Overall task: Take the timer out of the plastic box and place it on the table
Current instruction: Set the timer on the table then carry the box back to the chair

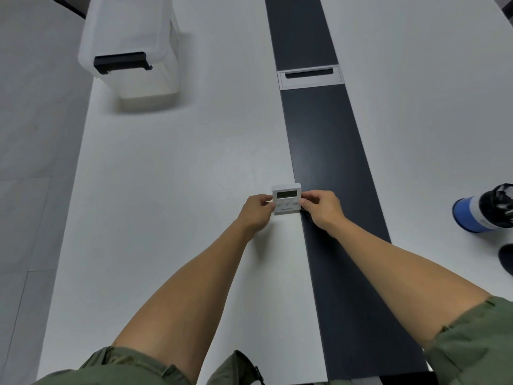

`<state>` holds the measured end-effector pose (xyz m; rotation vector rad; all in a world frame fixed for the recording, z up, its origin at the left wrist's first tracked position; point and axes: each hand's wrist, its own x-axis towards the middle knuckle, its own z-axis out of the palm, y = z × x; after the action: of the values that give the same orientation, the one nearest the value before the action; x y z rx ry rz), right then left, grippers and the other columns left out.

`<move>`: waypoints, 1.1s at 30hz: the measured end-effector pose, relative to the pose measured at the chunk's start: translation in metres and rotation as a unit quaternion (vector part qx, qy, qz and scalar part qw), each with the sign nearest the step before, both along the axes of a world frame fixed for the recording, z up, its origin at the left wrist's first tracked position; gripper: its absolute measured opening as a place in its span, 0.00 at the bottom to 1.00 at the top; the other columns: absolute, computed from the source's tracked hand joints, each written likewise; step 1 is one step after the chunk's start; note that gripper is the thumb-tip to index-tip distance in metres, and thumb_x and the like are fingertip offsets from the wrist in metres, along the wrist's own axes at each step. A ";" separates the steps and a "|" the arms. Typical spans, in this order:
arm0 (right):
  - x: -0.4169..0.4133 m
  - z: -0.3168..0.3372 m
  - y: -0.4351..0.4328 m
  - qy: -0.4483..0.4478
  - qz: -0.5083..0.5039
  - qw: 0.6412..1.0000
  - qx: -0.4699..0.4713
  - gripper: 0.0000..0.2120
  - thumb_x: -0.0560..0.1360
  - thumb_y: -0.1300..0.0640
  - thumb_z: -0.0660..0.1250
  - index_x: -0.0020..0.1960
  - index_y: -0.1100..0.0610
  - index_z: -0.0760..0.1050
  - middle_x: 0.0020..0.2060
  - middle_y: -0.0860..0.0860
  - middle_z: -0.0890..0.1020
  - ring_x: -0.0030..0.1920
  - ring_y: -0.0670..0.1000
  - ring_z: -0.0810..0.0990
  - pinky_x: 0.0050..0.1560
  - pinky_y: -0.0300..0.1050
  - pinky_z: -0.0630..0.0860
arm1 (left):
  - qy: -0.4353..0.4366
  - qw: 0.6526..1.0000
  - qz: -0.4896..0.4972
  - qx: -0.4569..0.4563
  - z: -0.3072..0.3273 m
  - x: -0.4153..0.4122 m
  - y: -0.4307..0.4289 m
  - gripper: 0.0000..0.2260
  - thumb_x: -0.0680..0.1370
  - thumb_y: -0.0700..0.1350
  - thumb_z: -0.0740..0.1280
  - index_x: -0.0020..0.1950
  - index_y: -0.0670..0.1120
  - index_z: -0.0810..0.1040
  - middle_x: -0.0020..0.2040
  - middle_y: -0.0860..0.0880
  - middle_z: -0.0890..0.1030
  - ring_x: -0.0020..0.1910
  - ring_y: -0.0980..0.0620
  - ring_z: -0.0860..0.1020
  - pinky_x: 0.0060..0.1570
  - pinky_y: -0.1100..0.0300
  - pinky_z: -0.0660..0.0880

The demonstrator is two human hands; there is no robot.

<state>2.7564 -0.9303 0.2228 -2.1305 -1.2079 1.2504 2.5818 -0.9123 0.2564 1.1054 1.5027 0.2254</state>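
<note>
From my seat the white table (166,168) fills most of the frame, its far end and right side cut off by the picture's edges. A dark strip (327,151) runs down it from top centre to lower right. At the upper left stands the plastic box (130,37), its far part cut off by the top of the frame. Its walls are cloudy and blurred, so I cannot tell what is in it. A black latch (122,61) sits on its near end.

Two bare forearms reach in from the bottom, with green sleeves (472,343) at the corners. At the right edge lies a blue and black object (483,209), partly out of frame and too unclear for me to name. In the strip, upper centre, is a grey cable hatch (311,76).

At mid-frame the left hand (256,211) and right hand (322,208) meet, each with its fingers curled in and pinching one side of the timer (287,200). The timer is well apart from the box, right at the seam between the white top and the dark strip, with its green display and button row facing me. The fingertips cover its side edges. I cannot tell whether its lower edge touches the table.
</note>
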 end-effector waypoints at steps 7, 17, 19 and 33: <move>0.001 -0.001 0.019 -0.002 -0.008 1.000 -0.003 0.14 0.78 0.55 0.67 0.62 0.56 0.79 0.58 0.52 0.83 0.57 0.53 0.80 0.61 0.50 0.78 | 0.003 1.000 -0.002 0.004 -0.001 0.003 0.020 0.19 0.82 0.42 0.58 0.72 0.41 0.69 0.69 0.42 0.74 0.66 0.44 0.73 0.65 0.51 0.71; 0.001 -0.002 0.034 0.007 -0.014 1.000 -0.001 0.14 0.78 0.55 0.67 0.62 0.56 0.79 0.58 0.53 0.83 0.58 0.54 0.80 0.61 0.52 0.77 | 0.005 1.000 -0.004 0.003 -0.002 0.005 0.036 0.19 0.82 0.42 0.59 0.73 0.43 0.68 0.70 0.43 0.73 0.67 0.45 0.72 0.66 0.51 0.70; 0.001 -0.001 0.035 0.007 -0.015 1.000 -0.003 0.14 0.78 0.55 0.67 0.63 0.57 0.79 0.59 0.53 0.82 0.59 0.54 0.80 0.62 0.50 0.77 | 0.004 1.000 -0.004 0.000 -0.003 0.004 0.037 0.20 0.81 0.42 0.59 0.73 0.43 0.68 0.70 0.43 0.73 0.67 0.45 0.72 0.66 0.51 0.69; 0.001 -0.001 0.037 0.022 -0.021 1.000 0.000 0.16 0.78 0.56 0.68 0.64 0.57 0.77 0.59 0.54 0.82 0.58 0.54 0.80 0.62 0.50 0.77 | -0.002 1.000 0.006 -0.014 -0.005 0.002 0.040 0.21 0.81 0.42 0.58 0.75 0.43 0.65 0.70 0.43 0.73 0.68 0.44 0.72 0.69 0.49 0.69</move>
<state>2.7571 -0.8928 0.2219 -2.1062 -1.1398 1.2734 2.5835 -0.8722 0.2512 1.0732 1.5054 0.2131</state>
